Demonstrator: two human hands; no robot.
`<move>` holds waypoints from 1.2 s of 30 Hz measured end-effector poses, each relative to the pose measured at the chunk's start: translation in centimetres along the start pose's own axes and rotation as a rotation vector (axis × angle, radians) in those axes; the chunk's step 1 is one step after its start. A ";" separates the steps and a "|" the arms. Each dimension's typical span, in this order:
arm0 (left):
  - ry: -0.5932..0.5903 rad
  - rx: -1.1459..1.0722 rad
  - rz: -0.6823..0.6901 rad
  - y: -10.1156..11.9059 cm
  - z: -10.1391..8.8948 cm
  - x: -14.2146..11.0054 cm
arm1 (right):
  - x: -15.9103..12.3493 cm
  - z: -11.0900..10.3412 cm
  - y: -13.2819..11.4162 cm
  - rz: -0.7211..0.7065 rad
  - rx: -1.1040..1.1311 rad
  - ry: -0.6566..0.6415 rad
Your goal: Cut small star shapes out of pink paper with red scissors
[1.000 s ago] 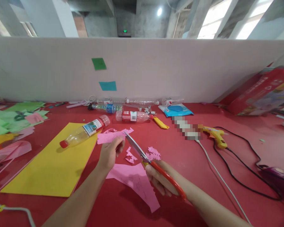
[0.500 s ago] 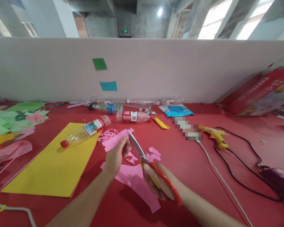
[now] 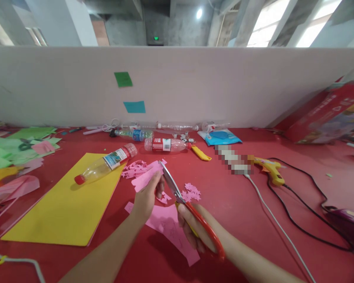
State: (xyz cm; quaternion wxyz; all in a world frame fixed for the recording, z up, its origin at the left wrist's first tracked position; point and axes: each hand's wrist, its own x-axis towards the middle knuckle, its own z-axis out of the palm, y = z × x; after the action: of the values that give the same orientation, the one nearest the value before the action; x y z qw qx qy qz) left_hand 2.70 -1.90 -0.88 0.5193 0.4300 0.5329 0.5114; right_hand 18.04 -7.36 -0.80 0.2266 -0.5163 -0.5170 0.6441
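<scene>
Between the thumb and fingers of my left hand (image 3: 147,196) is a strip of pink paper (image 3: 144,177), held above the table. My right hand (image 3: 191,224) grips a pair of scissors (image 3: 199,220) with red and yellow handles. Their blades point up and left and meet the right end of the strip. Small pink star cut-outs (image 3: 191,192) lie in a pile just right of the blades. Another heap of pink scraps (image 3: 132,169) lies behind the strip. Beneath my hands a larger piece of pink paper (image 3: 168,228) rests on the red table.
Yellow paper (image 3: 61,212) lies at left with a plastic bottle (image 3: 106,164) across it. Further back are more bottles (image 3: 165,145), a yellow cutter (image 3: 201,153) and a blue wipes packet (image 3: 220,137). A yellow glue gun (image 3: 270,169) with a black cord lies right. Green paper scraps (image 3: 6,151) cover the far left.
My left hand has moved slightly to the right, carrying the pink strip further towards the scissor blades. The scissors have hardly shifted.
</scene>
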 end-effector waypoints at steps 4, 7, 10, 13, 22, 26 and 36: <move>-0.005 -0.002 -0.002 0.2 0.1 -0.1 | 0.0 0.0 0.0 0.013 -0.011 0.023; -0.016 -0.017 0.016 -0.1 0.0 0.2 | 0.0 0.0 0.0 0.014 -0.036 0.032; -0.029 -0.041 0.038 -0.6 -0.3 0.6 | 0.0 -0.2 -0.1 0.003 -0.053 0.040; -0.027 -0.104 0.081 -0.6 -0.6 1.0 | 0.0 -0.4 -0.2 -0.017 -0.067 0.043; 0.045 -0.168 0.200 0.2 -0.7 1.6 | 0.0 -0.3 -0.2 0.009 -0.083 0.062; -0.050 -0.150 0.203 0.2 -0.4 1.4 | 0.1 -0.2 -0.1 0.000 -0.087 0.073; -0.025 -0.233 0.205 0.4 -0.8 1.9 | 0.2 -0.6 -0.1 -0.029 -0.104 0.026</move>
State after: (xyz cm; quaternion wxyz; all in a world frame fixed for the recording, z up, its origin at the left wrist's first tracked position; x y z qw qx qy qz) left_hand 1.67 -0.06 -0.78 0.5174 0.4253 0.4169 0.6145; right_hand 18.46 -6.97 -0.78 0.2152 -0.5281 -0.5542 0.6064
